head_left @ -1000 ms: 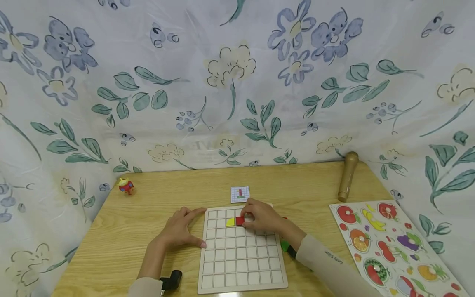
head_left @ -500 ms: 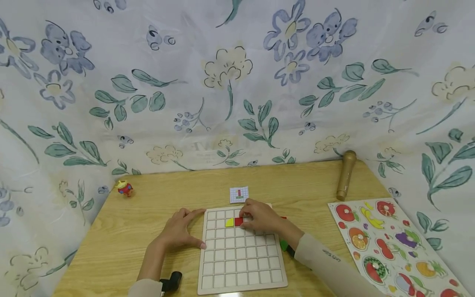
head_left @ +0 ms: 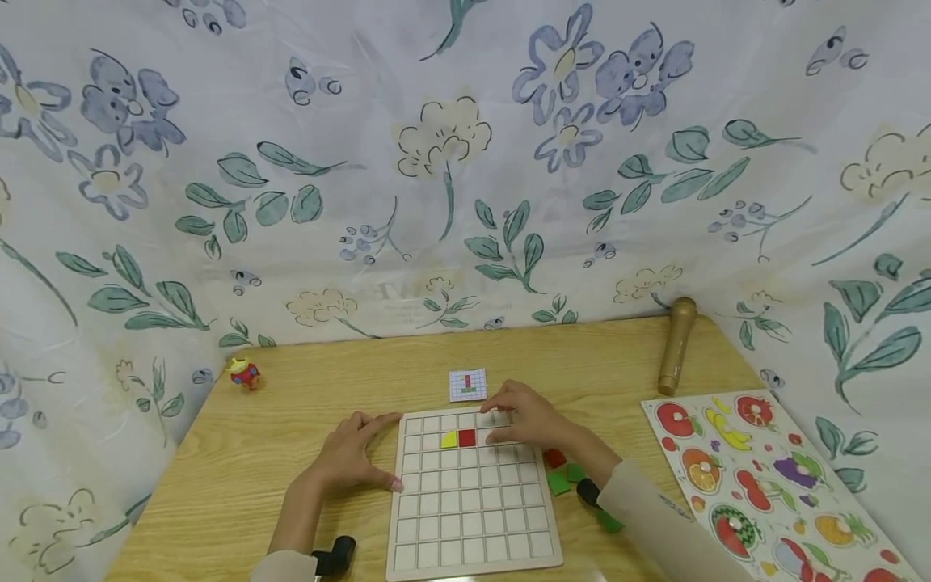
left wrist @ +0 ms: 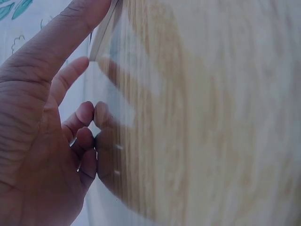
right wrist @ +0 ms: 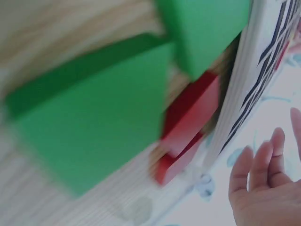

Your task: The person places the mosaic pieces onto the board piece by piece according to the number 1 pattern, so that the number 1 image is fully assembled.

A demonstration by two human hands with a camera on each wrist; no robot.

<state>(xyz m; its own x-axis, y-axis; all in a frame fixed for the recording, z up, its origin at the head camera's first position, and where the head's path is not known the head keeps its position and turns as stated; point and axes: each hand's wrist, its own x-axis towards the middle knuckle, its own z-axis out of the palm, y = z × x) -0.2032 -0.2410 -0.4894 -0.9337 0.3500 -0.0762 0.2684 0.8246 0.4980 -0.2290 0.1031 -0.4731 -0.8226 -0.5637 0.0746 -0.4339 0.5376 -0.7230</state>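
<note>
A pale wooden grid board (head_left: 473, 525) lies on the table. In its second row from the top, a yellow piece with a slanted side (head_left: 448, 440) sits right beside a red square tile (head_left: 466, 438). My left hand (head_left: 349, 454) rests at the board's left edge, thumb and index finger spread apart and touching it. Over the board's upper right part is my right hand (head_left: 527, 419), fingers loosely bent and nothing between them. Green tiles (right wrist: 94, 113) and red tiles (right wrist: 193, 113) lie beside the board's right edge, below the right hand.
Behind the board lies a small pattern card (head_left: 468, 385) with a coloured figure on a grid. A fruit puzzle board (head_left: 764, 477) occupies the right side, with a gold microphone (head_left: 676, 346) behind it. A small red and yellow toy (head_left: 243, 373) stands at the back left.
My right hand has let go of the red tile and moved right, leaving it beside the yellow piece. More loose tiles show at the board's right. The left hand has stayed put.
</note>
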